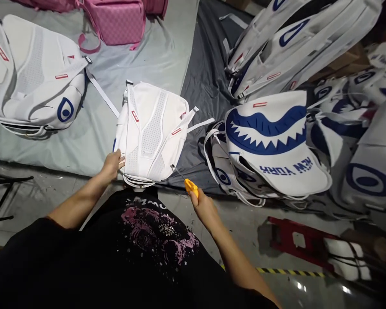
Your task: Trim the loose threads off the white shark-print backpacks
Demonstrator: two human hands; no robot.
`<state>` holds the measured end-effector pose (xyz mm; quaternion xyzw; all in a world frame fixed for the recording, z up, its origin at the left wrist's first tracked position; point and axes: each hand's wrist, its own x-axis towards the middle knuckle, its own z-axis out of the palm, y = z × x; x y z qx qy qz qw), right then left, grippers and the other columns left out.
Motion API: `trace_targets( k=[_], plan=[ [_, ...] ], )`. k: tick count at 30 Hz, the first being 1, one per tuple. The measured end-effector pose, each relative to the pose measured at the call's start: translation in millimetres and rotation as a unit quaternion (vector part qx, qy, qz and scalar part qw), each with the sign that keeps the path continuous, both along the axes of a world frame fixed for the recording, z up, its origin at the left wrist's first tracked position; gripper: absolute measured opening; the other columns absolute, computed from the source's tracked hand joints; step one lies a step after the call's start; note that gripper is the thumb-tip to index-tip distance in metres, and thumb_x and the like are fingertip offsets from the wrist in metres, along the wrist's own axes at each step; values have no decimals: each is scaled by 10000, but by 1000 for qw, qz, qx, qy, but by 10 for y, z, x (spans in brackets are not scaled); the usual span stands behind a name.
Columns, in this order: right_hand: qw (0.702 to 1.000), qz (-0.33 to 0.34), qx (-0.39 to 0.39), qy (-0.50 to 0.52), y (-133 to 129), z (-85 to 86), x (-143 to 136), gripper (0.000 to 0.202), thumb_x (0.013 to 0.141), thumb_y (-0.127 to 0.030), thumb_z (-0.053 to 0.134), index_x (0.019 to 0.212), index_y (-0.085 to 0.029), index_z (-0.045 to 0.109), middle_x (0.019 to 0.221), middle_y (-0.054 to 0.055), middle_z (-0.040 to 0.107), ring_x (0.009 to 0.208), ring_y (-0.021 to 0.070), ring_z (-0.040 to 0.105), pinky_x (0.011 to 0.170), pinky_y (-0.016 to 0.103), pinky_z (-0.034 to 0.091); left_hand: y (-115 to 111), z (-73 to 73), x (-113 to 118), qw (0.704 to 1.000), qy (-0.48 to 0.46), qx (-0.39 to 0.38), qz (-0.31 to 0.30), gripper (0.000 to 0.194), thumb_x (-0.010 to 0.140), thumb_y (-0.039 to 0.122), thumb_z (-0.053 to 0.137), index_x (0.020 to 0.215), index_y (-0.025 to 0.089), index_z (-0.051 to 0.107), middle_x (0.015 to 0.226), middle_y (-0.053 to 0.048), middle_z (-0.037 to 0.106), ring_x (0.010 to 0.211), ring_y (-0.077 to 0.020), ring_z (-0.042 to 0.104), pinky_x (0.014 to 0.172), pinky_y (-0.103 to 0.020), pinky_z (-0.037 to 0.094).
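A white backpack (152, 126) lies on the table in front of me, its padded back panel and shoulder straps facing up, with small red labels on the straps. At its lower left side, my left hand (112, 165) has closed fingers gripping the edge. My right hand (204, 208) is closed round an orange-handled tool (191, 187) with a thin metal shaft; its exact kind is unclear. The shaft's tip is at the bag's lower right corner, by the strap's end. Whether the tip touches the fabric, I cannot tell.
Another white backpack (35, 81) lies to the left. Pink bags (116, 21) sit at the back. On the right are several white backpacks, one with a blue toothed mouth (266, 133). A red item (296, 240) is on the floor, and black metal legs (3, 193) stand at left.
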<state>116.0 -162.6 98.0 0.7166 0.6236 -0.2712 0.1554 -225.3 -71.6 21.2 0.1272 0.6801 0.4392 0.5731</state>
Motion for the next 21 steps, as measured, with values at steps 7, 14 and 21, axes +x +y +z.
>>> trace_targets(
  k=[7, 14, 21],
  plan=[
    [999, -31, 33, -30, -245, -456, -524, 365, 1044, -414, 333, 1174, -152, 552, 926, 136, 731, 797, 247, 697, 594, 276, 334, 177, 6, -140, 946, -297, -84, 96, 564, 993, 413, 439, 1395, 25, 363, 1090, -220, 660, 978, -254, 700, 814, -354, 610],
    [999, 5, 30, -29, -116, -576, -790, 360, 1040, -409, 357, 1205, -148, 540, 973, 133, 733, 848, 238, 698, 596, 269, 338, 20, -154, 119, 929, -370, 1, -19, 586, 965, 547, 427, 1288, 69, 529, 1071, -196, 702, 1046, -291, 690, 939, -431, 566],
    [998, 4, 55, 10, -6, -682, -748, 397, 1034, -421, 384, 1300, -159, 519, 969, 118, 736, 821, 234, 686, 599, 270, 300, 266, -353, 205, 914, -399, 16, -71, 604, 943, 549, 409, 1277, 80, 591, 1081, -175, 729, 1135, -357, 645, 1041, -551, 477]
  ],
)
